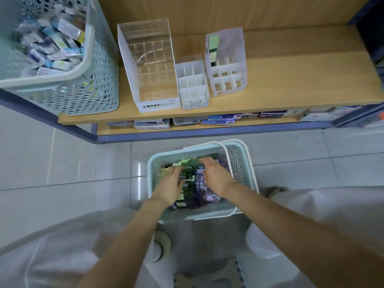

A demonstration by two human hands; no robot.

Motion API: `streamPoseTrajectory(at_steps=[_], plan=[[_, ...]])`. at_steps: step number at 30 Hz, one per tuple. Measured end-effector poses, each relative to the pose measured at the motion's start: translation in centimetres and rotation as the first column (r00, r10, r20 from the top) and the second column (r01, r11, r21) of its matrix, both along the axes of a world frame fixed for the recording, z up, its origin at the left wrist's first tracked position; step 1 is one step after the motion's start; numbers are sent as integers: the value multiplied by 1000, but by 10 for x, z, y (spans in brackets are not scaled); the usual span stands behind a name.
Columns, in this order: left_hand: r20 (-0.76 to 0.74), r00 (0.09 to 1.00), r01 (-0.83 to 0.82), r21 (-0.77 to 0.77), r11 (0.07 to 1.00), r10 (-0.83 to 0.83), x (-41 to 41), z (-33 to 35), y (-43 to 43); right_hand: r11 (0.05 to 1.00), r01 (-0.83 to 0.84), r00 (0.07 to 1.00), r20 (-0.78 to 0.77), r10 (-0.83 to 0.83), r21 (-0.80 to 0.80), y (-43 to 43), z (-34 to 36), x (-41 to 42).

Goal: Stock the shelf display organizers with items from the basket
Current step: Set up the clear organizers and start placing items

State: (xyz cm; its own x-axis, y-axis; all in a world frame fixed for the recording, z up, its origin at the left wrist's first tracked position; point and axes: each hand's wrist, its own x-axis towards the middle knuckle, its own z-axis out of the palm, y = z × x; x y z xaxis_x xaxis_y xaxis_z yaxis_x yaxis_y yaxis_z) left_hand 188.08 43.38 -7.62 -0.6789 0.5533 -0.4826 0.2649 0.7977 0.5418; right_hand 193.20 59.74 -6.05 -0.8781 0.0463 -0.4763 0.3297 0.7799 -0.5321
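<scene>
Between your knees on the pale tiled floor point(62, 163), the basket point(241, 169) holds the packs point(188, 162). Your left hand point(171, 183) curls its fingers round green ones; your right hand point(217, 178) covers others, grip unclear. Beyond, organizers point(193, 84) stand on the wooden shelf point(291, 80).

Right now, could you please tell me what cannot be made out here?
Head view only:
Floor basket: packets beneath the left hand and right hand, hidden; whether fingers grip, unclear.
Shelf basket: packet labels blurred.
Lower-shelf boxes: mostly hidden by the shelf board.
</scene>
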Motion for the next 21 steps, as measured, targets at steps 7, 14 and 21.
streamPoseTrajectory(at_steps=[7,14,21], plan=[[21,995,-96,-121,988,100,-16,-29,16,971,-141,984,132,117,193,1,-44,-26],[-62,997,15,-287,958,-35,-29,-38,7,889,-229,971,159,180,396,-4,-47,-30],[-144,971,130,-346,929,-189,-20,-39,4,935,-158,973,210,93,317,-1,-29,-28]])
